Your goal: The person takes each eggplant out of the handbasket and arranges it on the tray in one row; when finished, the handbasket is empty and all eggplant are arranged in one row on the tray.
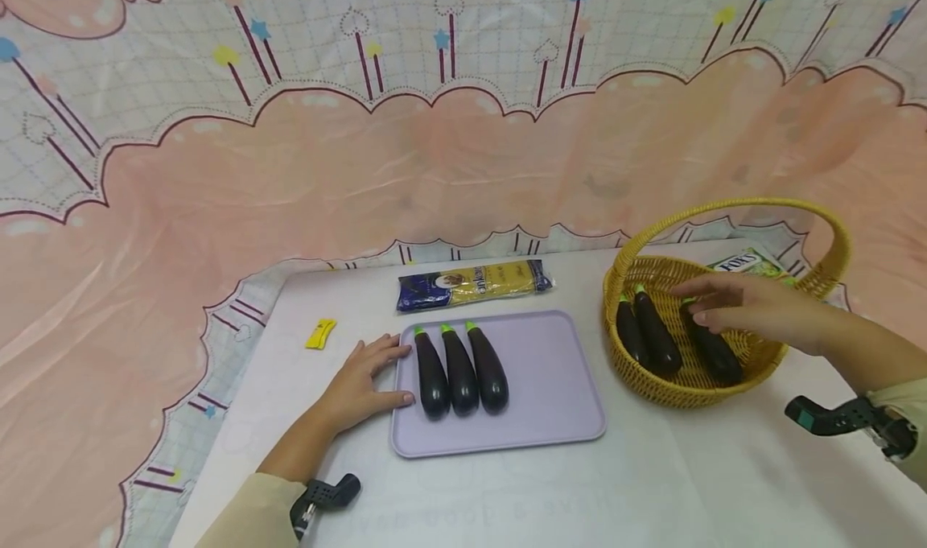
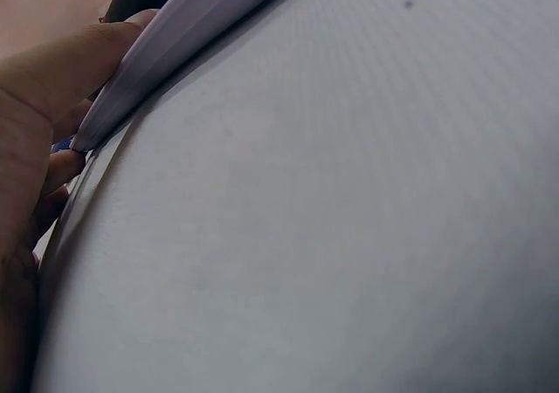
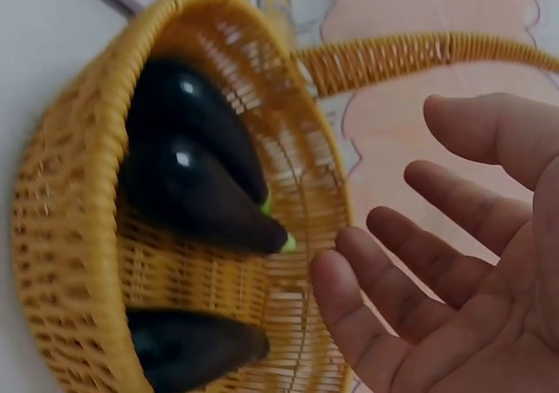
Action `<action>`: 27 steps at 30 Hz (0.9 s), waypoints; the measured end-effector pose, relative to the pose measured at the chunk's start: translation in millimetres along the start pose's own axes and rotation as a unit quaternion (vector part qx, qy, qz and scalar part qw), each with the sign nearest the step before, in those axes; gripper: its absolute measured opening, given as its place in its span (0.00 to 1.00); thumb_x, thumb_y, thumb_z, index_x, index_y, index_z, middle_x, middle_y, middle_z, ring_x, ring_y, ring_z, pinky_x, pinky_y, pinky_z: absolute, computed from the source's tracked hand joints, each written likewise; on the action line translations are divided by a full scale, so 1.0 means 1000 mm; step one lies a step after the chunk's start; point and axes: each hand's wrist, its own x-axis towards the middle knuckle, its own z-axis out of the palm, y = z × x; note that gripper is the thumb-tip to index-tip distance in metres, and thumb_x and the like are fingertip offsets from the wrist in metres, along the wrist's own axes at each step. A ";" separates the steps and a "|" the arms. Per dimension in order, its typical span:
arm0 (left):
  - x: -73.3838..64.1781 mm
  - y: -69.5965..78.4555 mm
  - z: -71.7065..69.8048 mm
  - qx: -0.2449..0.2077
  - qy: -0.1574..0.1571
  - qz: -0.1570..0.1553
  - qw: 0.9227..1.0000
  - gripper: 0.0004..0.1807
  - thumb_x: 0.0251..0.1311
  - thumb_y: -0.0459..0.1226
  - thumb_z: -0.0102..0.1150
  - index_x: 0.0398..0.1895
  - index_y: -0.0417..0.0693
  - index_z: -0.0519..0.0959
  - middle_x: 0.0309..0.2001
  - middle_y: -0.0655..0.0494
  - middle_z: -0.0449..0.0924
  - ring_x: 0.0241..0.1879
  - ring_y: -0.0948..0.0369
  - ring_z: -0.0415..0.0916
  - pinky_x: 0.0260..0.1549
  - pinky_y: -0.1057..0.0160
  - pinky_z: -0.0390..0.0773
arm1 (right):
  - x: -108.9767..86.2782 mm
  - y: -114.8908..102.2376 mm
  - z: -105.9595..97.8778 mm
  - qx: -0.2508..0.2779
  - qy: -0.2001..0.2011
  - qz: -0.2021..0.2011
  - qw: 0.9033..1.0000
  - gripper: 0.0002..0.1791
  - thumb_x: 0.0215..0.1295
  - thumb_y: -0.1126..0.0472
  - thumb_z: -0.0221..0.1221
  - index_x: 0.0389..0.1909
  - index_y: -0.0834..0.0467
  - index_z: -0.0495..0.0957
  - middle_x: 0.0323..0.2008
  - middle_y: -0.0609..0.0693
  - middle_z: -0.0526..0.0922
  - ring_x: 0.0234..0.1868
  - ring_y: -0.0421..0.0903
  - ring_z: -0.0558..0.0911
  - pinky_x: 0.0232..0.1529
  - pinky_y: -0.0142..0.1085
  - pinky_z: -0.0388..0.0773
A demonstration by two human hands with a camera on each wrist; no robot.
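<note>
My left hand (image 1: 362, 383) rests on the table at the left side of a lilac tray (image 1: 554, 379), its extended fingers and thumb touching the rim. In the left wrist view, the thumb lies against the tray edge (image 2: 170, 48). Three dark eggplants (image 1: 461, 375) with green tops lie side by side on the tray's left half. At the right, my right hand (image 1: 760, 311) hovers over a yellow wicker basket (image 1: 652, 389), fingers apart and holding nothing. Inside the basket are three more eggplants (image 1: 657, 335); the right wrist view shows two together (image 3: 196, 183) and one apart (image 3: 192, 349).
Behind the tray lies a blue and yellow packet (image 1: 474, 285). A small yellow item (image 1: 321, 334) sits left of the tray. Behind the basket is a green FOX'S packet (image 1: 749, 263), partly hidden. The basket's tall handle (image 1: 731, 203) arches above it. A printed cloth (image 1: 434, 170) hangs behind.
</note>
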 end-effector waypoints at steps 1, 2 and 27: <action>0.000 0.000 0.000 -0.001 0.001 0.003 1.000 0.46 0.54 0.54 0.81 0.75 0.49 0.76 0.80 0.44 0.65 0.83 0.43 0.52 0.82 0.37 0.36 | 0.000 0.002 -0.002 -0.006 0.000 -0.002 1.000 0.25 0.78 0.57 0.62 0.72 0.58 0.76 0.66 0.61 0.81 0.56 0.37 0.84 0.49 0.29 0.84; 0.001 0.000 0.000 -0.001 0.003 0.006 1.000 0.45 0.54 0.54 0.81 0.75 0.49 0.76 0.80 0.43 0.66 0.83 0.43 0.53 0.82 0.36 0.36 | 0.001 0.005 -0.004 -0.014 0.000 -0.003 1.000 0.25 0.78 0.57 0.62 0.72 0.59 0.75 0.66 0.61 0.81 0.56 0.38 0.84 0.49 0.29 0.84; -0.001 0.001 -0.001 0.000 0.003 0.006 1.000 0.45 0.54 0.54 0.81 0.74 0.48 0.77 0.80 0.43 0.66 0.83 0.43 0.53 0.82 0.37 0.37 | 0.024 0.056 -0.020 0.031 -0.074 0.062 0.995 0.31 0.78 0.62 0.59 0.75 0.72 0.67 0.70 0.72 0.73 0.67 0.66 0.78 0.59 0.53 0.86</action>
